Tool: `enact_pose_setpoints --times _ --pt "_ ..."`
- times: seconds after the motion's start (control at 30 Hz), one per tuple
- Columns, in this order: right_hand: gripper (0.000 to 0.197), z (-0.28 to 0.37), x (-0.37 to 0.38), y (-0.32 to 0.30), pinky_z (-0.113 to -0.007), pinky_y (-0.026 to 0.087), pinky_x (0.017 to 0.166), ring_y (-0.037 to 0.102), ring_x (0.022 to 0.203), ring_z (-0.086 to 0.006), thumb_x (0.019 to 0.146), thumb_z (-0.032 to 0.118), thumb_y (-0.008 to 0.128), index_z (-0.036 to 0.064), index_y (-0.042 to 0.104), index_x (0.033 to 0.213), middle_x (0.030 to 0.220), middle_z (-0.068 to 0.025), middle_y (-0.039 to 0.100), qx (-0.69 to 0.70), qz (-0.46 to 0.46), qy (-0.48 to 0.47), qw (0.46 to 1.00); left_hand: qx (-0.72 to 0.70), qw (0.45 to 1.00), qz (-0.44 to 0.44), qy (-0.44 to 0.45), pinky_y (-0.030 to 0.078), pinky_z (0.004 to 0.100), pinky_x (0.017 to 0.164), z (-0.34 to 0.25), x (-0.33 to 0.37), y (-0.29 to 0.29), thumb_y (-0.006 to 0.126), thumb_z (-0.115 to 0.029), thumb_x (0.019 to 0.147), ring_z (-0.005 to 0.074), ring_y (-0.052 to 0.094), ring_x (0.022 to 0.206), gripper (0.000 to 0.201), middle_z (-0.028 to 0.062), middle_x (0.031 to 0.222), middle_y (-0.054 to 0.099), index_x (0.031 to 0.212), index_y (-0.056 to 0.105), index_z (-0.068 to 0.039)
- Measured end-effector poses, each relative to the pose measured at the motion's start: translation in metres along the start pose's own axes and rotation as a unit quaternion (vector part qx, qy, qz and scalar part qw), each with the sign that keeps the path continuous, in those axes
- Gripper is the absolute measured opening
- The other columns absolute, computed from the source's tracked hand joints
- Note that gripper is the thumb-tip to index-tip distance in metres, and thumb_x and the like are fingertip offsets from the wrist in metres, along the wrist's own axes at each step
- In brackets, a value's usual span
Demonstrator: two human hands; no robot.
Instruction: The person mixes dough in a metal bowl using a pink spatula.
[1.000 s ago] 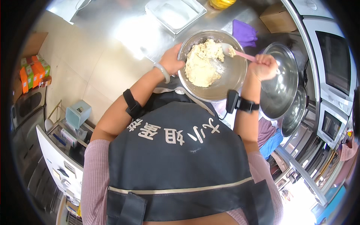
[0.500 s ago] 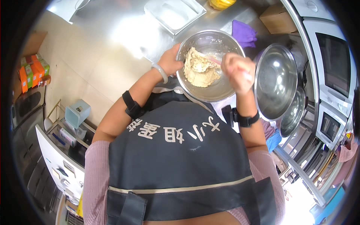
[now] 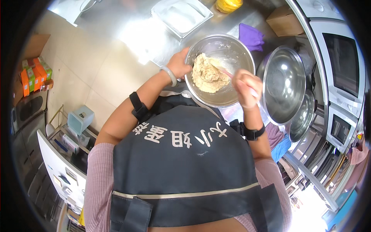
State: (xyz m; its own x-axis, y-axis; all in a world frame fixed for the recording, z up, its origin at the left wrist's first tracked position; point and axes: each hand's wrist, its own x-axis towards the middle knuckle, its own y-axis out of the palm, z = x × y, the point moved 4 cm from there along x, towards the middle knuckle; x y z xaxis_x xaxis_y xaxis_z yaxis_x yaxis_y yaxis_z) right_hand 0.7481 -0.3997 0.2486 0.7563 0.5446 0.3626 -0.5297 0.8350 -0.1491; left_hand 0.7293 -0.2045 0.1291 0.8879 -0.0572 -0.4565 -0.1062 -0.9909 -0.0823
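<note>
A round steel mixing bowl (image 3: 241,50) stands on the metal counter in front of me. Pale, lumpy dough (image 3: 208,75) lies in its left half. My left hand (image 3: 180,65) grips the bowl's left rim, thumb on the near side and the other fingers around the outer wall. In my closed right hand (image 3: 246,87), over the bowl's right side, is the handle of a pink spatula (image 3: 225,71). The spatula slants down to the left, and its blade end is in the dough, partly hidden by it.
Beyond the bowl sits a rectangular steel pan (image 3: 181,17), with a yellow container (image 3: 228,5) farther back. A purple cloth (image 3: 251,36) and a cardboard box (image 3: 285,21) lie to the right. Large steel bowls (image 3: 284,85) tilt beside my right arm, near the ovens (image 3: 342,63).
My right hand has moved slightly down and the spatula has shifted in the dough, which has changed shape. The bowl appears a little farther right, with my left hand still on its rim.
</note>
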Motion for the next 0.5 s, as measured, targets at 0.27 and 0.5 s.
enact_pose_setpoints --times 0.27,0.5 --pt "0.023 -0.006 -0.034 0.009 -0.027 0.040 0.052 0.039 0.048 -0.0146 0.069 0.001 0.050 0.0024 0.035 0.051 0.054 -0.0064 0.041 0.083 0.026 0.094 0.992 -0.034 0.999 -0.016 0.034 0.049 0.0293 0.042 -0.005 -0.003 0.002 0.050 -0.001 0.068 0.0209 0.060 0.057 0.062 0.0164 0.092 0.060 0.128 0.039 -0.008" --pt "0.026 -0.026 -0.021 -0.005 -0.024 0.040 0.050 0.034 0.047 -0.0110 0.075 0.004 0.044 0.0030 0.033 0.051 0.053 -0.0057 0.038 0.192 -0.048 0.114 0.974 0.009 1.000 -0.014 0.025 0.046 0.0300 0.041 -0.002 -0.001 0.004 0.049 0.000 0.067 0.0198 0.058 0.052 0.063 0.0156 0.082 0.060 0.128 0.037 -0.007"
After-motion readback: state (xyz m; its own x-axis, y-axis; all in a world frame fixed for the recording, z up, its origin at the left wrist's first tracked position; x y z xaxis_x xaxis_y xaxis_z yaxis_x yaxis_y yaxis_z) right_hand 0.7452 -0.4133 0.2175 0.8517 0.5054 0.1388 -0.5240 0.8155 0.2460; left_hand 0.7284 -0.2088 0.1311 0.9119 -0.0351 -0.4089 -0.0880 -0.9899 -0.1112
